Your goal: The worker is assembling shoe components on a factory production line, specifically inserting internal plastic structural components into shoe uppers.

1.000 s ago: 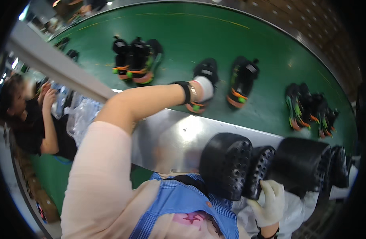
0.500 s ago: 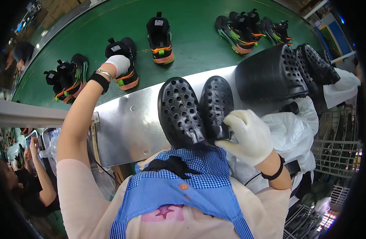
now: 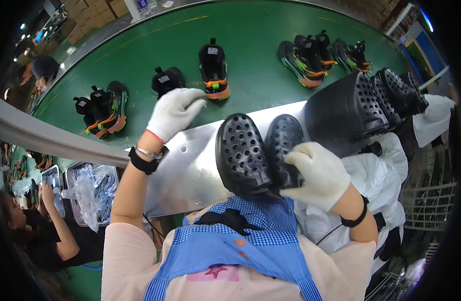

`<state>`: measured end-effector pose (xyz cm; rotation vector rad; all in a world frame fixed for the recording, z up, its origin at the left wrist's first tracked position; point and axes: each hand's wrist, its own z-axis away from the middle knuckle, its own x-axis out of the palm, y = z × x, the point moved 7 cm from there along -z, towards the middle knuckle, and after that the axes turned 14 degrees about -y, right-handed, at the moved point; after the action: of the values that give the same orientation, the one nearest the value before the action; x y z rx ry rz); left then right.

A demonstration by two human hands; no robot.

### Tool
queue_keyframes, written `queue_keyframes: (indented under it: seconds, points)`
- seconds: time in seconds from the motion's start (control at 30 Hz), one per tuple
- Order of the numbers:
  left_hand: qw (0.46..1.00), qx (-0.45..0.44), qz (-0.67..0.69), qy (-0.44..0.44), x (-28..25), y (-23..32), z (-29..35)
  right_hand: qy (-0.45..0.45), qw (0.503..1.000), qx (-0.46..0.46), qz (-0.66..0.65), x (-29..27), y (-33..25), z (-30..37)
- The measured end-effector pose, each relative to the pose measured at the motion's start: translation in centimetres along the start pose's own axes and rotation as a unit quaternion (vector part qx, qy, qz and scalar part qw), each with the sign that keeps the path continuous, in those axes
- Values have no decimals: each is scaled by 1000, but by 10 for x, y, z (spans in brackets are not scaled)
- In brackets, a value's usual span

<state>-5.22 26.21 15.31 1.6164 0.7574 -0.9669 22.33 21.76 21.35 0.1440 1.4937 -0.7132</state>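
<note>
The left hand (image 3: 176, 113), at ten o'clock, angles toward two, thumb parted from fingers; contact with the shoe (image 3: 166, 81) beyond is unclear. The right hand (image 3: 318, 173), at four, pinches the small form's (image 3: 283, 138) near end. That form, at three, runs twelve to six, rounded end twelve-ward.

left grip (image 3: 174, 114) shifted right from black shoe (image 3: 167, 82), fingertips (image 3: 199, 94) near neighbouring shoe (image 3: 213, 65)

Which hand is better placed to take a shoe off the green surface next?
Probably the left hand: it appears empty, close to a black shoe, while the right hand is at a perforated black form.
</note>
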Motion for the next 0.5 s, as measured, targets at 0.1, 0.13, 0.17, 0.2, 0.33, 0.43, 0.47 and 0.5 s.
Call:
queue_keyframes:
  seconds: [0.1, 0.13, 0.17, 0.2, 0.33, 0.43, 0.47, 0.5]
  points:
    - [963, -34, 267, -16, -12, 23, 1, 28, 999, 27, -34, -36, -7, 5]
    - [929, -32, 369, -26, -14, 30, -1, 63, 995, 5, -72, -50, -9, 4]
    - [911, 17, 409, -50, -21, 45, 0, 84, 995, -21, -57, -64, -21, 1]
    - [891, 71, 444, -72, -29, 57, -4, 108, 992, -48, -39, -76, -30, -8]
    - [610, 133, 746, -231, 25, 67, -21, 121, 984, -128, 28, -79, -55, -58]
    - [565, 91, 800, -177, 26, 60, -20, 101, 989, -107, -13, -66, -45, -84]
    - [566, 88, 806, -148, 24, 55, -19, 90, 991, -87, -50, -62, -41, -92]
    - [584, 68, 801, -111, 23, 46, -16, 89, 990, -94, -49, -59, -42, -99]
